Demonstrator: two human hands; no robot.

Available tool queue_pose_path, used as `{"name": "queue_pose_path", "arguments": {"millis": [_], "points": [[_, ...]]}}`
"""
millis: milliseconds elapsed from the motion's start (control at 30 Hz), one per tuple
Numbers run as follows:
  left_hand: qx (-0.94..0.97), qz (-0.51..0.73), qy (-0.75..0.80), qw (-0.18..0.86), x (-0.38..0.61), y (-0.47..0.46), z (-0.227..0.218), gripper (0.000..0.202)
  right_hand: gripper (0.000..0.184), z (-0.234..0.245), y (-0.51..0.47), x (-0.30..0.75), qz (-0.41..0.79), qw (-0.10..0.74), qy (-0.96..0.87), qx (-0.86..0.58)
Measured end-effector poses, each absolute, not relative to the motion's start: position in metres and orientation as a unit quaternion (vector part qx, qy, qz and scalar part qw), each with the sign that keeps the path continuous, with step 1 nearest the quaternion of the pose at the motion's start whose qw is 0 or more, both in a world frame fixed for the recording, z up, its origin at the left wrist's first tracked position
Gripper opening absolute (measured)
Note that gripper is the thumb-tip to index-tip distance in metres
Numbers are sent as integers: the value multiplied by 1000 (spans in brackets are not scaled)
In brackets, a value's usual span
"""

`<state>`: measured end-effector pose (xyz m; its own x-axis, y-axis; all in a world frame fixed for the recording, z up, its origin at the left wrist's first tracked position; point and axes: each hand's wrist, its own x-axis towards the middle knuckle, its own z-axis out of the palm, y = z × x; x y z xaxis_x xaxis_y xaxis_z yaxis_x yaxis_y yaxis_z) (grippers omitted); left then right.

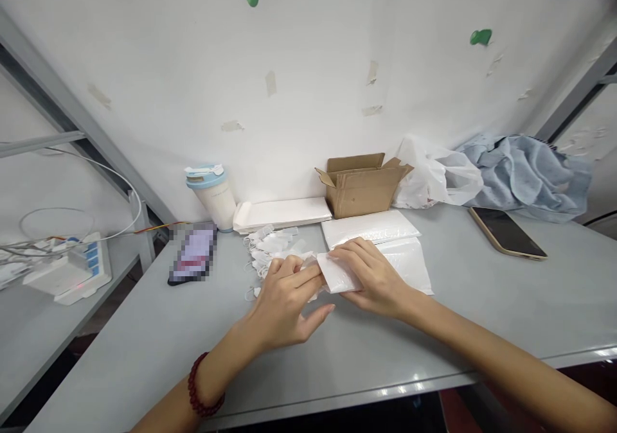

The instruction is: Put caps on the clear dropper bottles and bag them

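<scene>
A small white padded envelope (337, 275) is in my right hand (373, 279), its fingers over the top and its thumb underneath. My left hand (292, 301) comes in from the left. Its fingers reach the envelope's left end, where the tips are partly hidden, while its thumb sticks out apart below. Behind and under my left hand lies a pile of small white tags with string loops (272, 243). More white padded envelopes (407, 259) lie flat just beyond my right hand. A dark red bead bracelet (195, 388) circles my left wrist.
Along the wall stand a blue-lidded cup (216, 202), a white stack (284, 211), an open cardboard box (369, 192), a white plastic bag (438, 173) and a bluish cloth (525, 169). Phones lie left (195, 253) and right (506, 232). A power strip (81, 269) with cables sits far left.
</scene>
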<state>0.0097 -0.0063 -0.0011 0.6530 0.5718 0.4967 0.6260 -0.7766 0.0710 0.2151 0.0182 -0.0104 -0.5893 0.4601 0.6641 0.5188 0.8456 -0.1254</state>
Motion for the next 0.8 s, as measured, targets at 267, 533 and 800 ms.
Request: {"name": "queue_pose_path", "arguments": {"millis": [267,533,800], "points": [[-884,-343,-308,72,4,3,-6,24,39,-4,20,219,-44,377,-881,-283],[-871,-367,-305,116,4,5,-11,33,40,-5,20,219,-49,380,-878,-287],[-839,-433,-294,146,12,1,-14,28,40,-5,20,218,-54,381,-880,-278]]}}
